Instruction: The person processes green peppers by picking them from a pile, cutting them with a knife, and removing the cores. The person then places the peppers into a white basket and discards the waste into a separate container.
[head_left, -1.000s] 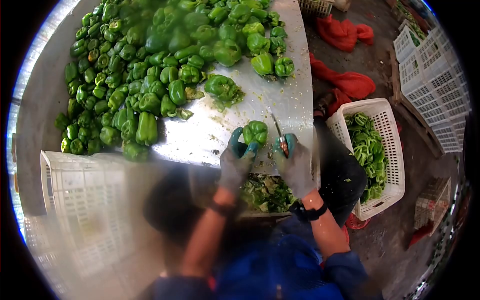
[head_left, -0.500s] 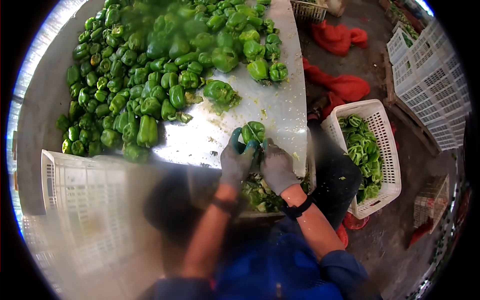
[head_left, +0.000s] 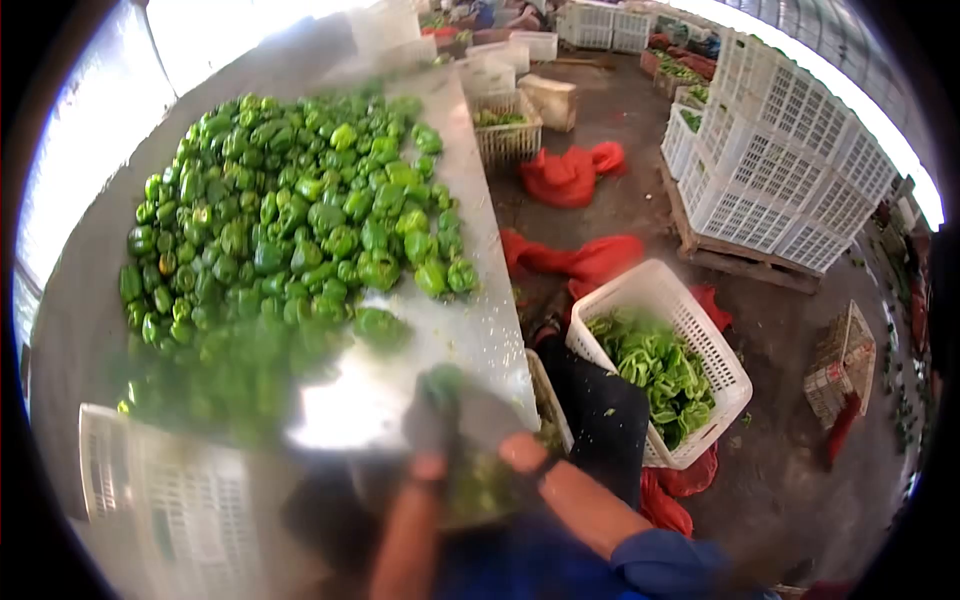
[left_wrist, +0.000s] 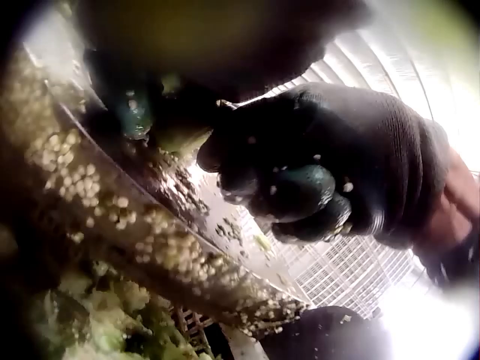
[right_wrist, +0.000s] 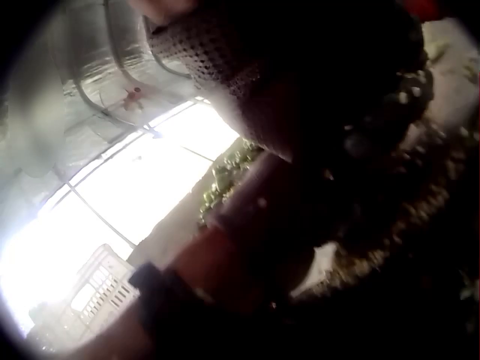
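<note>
Both gloved hands meet at the near edge of a metal table [head_left: 440, 115], over leafy scraps [head_left: 485, 485]. My left hand [head_left: 428, 418] holds a green bell pepper [head_left: 443, 380], blurred in the head view. Right beside it, my right hand [head_left: 487, 412] has its fingers curled, as the left wrist view shows; the small knife it held in the earlier frames is hidden now. In that view the right hand [left_wrist: 315, 165] reaches in from the right, below the dark left hand [left_wrist: 217, 45]. Seeds cling to the glove's fingers.
Many green peppers [head_left: 270, 230] are heaped on the table's left and middle. A white crate [head_left: 735, 375] of cut peppers stands right of my leg. Red net bags [head_left: 560, 180] lie on the floor. Stacked crates [head_left: 770, 150] rise at the far right, and another crate [head_left: 165, 490] sits at left.
The right hand has brought the knife from beside the pepper against it, and now both hands are close together. The head view has tilted up, showing more of the room.
</note>
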